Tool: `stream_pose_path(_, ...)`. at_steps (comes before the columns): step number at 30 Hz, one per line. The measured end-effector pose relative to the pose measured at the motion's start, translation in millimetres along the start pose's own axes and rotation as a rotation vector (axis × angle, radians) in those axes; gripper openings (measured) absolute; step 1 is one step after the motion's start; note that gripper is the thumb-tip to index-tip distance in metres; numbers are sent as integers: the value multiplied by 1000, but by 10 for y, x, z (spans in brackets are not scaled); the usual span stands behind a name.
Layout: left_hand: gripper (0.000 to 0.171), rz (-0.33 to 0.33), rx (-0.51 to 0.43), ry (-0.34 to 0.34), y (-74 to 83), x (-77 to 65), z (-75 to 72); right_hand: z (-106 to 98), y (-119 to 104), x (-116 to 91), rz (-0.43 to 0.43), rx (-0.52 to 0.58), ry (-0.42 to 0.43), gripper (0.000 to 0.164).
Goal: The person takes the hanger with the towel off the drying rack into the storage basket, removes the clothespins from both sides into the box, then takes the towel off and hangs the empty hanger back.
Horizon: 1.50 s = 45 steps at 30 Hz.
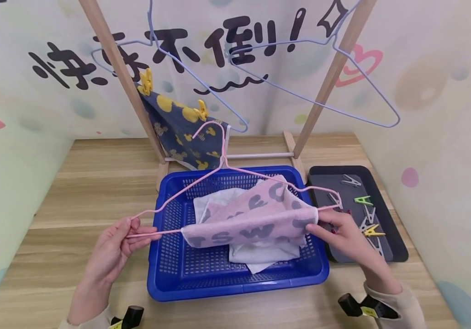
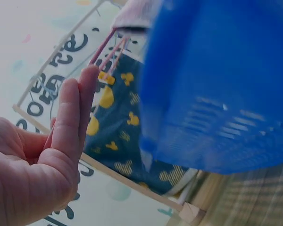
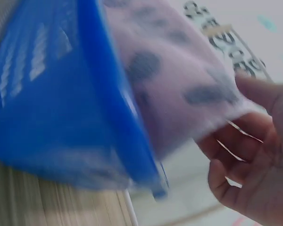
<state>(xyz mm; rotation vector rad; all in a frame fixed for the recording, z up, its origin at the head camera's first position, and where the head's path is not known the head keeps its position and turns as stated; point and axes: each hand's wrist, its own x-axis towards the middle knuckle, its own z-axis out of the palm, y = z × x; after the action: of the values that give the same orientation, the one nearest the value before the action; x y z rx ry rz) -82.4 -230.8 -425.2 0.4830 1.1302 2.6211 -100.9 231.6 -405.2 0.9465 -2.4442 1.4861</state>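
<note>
A pink wire hanger (image 1: 190,186) is held over the basket with its hook up. Across its lower bar hangs a pink towel (image 1: 251,224) with grey letters and white edging. My left hand (image 1: 113,244) pinches the hanger's left end between thumb and fingers. On the other side my right hand (image 1: 344,233) pinches the towel's right edge at the bar, the thumb in front; the right wrist view shows the towel corner (image 3: 212,94) between thumb and fingers. Beneath lies the blue basket (image 1: 239,289) holding a white cloth (image 1: 260,256) and more pink cloth.
Behind the basket stands a wooden rack (image 1: 319,98) with blue hangers (image 1: 301,95). A navy towel (image 1: 177,132) with yellow patterns hangs there from yellow clips (image 1: 146,82). To the right, a black tray (image 1: 401,253) holds several clothespins (image 1: 373,230).
</note>
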Motion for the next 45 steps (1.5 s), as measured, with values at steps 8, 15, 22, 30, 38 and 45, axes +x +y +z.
stream_pose_path(8,32,92,6,167,15,7,155,158,-41,75,4,93,-95,20)
stream_pose_path(15,38,204,-121,152,61,-15,177,163,67,61,-73,49,-267,21)
stream_pose_path(22,41,260,-162,120,203,-10,134,211,114,89,-94,-122,-295,20)
stream_pose_path(30,41,263,-146,142,373,65,128,284,60,175,-78,-370,-361,34)
stream_pose_path(38,39,228,-177,176,451,117,65,360,18,197,-46,-482,-438,44)
stream_pose_path(45,40,247,-181,185,498,119,12,404,27,205,-25,-507,-503,42)
